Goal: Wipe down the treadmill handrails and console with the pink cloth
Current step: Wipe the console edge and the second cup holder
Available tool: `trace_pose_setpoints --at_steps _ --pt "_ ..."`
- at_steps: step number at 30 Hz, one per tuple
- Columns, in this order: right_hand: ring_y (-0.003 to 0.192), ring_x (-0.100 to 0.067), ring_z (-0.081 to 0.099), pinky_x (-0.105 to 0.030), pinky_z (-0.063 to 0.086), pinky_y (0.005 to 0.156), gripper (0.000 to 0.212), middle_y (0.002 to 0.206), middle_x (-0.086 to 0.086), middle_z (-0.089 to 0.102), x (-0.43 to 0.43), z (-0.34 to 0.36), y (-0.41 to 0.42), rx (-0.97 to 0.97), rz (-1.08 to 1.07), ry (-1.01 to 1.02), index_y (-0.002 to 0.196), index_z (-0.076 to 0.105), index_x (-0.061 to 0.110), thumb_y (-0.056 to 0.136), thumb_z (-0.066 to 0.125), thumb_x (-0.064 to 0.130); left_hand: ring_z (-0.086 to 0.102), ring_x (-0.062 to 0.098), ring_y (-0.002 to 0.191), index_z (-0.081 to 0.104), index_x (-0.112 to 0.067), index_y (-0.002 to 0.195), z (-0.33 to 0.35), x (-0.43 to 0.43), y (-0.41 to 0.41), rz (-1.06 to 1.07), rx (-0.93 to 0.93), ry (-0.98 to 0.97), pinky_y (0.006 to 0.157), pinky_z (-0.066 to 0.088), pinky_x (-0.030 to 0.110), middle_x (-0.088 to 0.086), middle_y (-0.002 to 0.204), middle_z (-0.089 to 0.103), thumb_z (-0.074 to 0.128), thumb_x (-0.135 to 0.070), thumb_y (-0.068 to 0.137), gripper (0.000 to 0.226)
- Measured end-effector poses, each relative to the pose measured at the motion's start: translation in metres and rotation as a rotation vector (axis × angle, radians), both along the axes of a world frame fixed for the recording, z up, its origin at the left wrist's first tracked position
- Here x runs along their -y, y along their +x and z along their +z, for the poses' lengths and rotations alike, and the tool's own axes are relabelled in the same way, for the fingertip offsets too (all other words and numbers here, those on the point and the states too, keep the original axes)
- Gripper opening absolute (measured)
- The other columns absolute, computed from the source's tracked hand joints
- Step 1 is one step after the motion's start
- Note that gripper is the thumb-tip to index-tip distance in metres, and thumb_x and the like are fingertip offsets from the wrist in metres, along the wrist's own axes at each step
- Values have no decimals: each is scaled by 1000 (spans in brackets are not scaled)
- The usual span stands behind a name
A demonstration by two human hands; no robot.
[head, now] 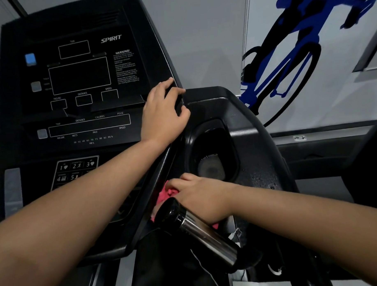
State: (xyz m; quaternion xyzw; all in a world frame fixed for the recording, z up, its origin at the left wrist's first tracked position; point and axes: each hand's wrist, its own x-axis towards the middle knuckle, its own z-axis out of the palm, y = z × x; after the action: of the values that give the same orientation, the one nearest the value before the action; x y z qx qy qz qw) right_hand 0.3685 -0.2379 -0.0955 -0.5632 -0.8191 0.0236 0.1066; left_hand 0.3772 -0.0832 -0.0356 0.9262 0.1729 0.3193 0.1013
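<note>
Mid-wipe on the console (86, 129), right side — the right hand (198, 196) clutches the pink cloth (166, 192) just below the cup holder (232, 141), the left hand (164, 113) gripping its edge — and the next stroke probably must skirt the steel bottle (205, 232).
</note>
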Motion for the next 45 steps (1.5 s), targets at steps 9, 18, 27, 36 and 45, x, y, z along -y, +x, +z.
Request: trace_pose_setpoints --at_steps 9,18,27,36,45 --pt "107 -16 56 -25 25 86 34 124 -2 61 -19 -13 65 -264 -290 31 116 67 17 95 43 30 34 20 135 61 -19 119 1 0 0 9 7 3 107 31 35 -1 143 43 57 -24 84 35" --pt "105 -36 55 -40 44 90 32 122 -12 41 -40 -9 33 -560 -942 3 117 59 11 98 44 31 34 19 134 61 -19 119 0 1 1 9 -2 4 106 32 35 -2 143 43 58 -25 84 35" --pt "96 -29 53 -42 49 77 38 113 -9 47 0 0 -9 -239 -607 51 113 59 9 91 52 39 33 21 135 60 -18 122 -1 1 -1 -7 -11 14 107 33 37 0 144 42 58 -25 86 37" --pt "104 -44 54 -42 39 81 26 128 -19 35 -64 -4 24 -670 -1221 83 118 41 4 98 38 20 36 21 133 62 -18 118 -1 -2 2 -11 13 16 106 33 40 1 141 45 59 -26 83 36" --pt "112 -36 45 -43 42 91 50 129 -17 37 -34 -6 -13 -206 -968 25 134 37 2 95 43 33 34 21 134 61 -18 120 0 -3 -1 -18 12 -2 107 31 39 1 143 43 57 -26 85 35"
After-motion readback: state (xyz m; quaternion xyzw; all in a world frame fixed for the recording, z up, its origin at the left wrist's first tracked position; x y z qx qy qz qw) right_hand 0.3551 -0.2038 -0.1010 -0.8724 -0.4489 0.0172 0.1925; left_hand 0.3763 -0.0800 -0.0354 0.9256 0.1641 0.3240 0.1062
